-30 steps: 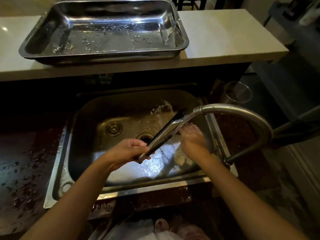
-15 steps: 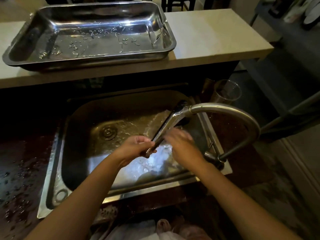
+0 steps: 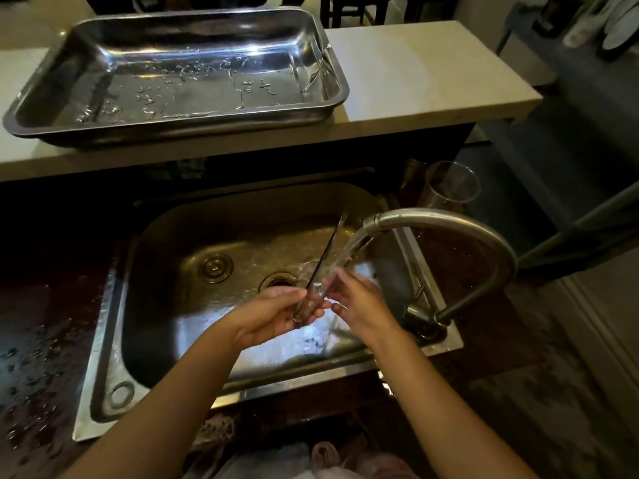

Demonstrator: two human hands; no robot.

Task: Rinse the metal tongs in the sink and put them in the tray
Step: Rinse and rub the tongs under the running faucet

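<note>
Over the steel sink (image 3: 110, 340) my left hand (image 3: 273, 314) grips the handle end of the metal tongs (image 3: 326, 252), which slant up and away with their tips near the far right of the basin. Water runs from the curved faucet (image 3: 449, 219) onto the tongs and onto my right hand (image 3: 359, 299), whose fingers are spread and touch the tongs close to the handle. The steel tray (image 3: 332, 95) sits on the pale raised counter behind the sink, wet inside and holding nothing else.
A clear drinking glass (image 3: 449, 184) stands behind the faucet at the right. The dark worktop (image 3: 41, 340) left of the sink is spattered with water. The pale counter (image 3: 415, 74) extends right of the tray. The drain (image 3: 278, 281) lies just beyond my left hand.
The tongs have swung from under the spout to a steeper line left of the stream. My right hand slid down towards the handle end, closer to my left hand.
</note>
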